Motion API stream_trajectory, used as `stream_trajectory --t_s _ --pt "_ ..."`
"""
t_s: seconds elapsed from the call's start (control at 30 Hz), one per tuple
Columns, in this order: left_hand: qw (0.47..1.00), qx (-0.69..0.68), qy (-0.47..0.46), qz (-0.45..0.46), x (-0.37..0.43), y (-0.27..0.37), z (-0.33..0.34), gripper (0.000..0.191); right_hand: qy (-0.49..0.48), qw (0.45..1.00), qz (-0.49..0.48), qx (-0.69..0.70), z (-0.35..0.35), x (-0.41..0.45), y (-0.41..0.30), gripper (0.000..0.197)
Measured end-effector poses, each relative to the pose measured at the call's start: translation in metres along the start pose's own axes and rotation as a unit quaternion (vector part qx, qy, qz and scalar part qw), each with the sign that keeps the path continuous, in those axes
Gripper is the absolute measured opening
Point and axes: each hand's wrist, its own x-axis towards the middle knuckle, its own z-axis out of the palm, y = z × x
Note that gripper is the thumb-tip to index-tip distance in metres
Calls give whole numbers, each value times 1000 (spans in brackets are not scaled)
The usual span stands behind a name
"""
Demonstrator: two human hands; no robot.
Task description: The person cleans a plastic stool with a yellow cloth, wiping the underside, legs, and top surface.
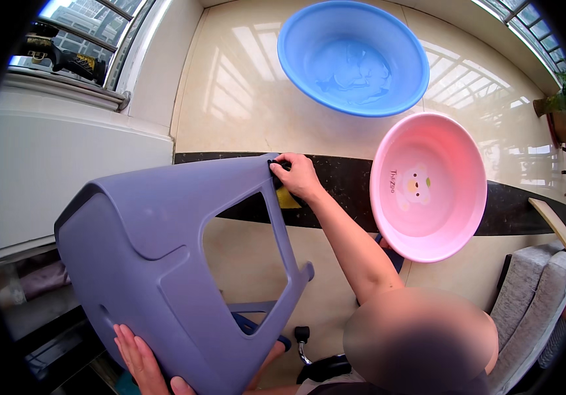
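Note:
A grey-purple plastic stool is tilted on its side in front of me, its seat facing left. My left hand lies against the seat near the bottom of the view, fingers nearly straight, steadying it. At the end of the stool's upper leg, my right hand pinches a small black thing, perhaps part of a cloth or scrubber. A yellow patch shows just below that wrist; whether it belongs to the same thing I cannot tell. Part of what the right hand holds is hidden behind its fingers.
A blue basin with a little water stands on the tiled floor beyond. Nearer and to the right is a pink basin with a bear print. A grey cushioned seat is at the right, a white wall panel at the left.

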Motion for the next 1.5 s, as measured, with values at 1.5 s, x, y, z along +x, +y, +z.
stream_trajectory --t_s 1.5 --pt "1000 7 21 -19 -3 -4 5 56 -40 991 -1 -125 -1 12 -30 26"
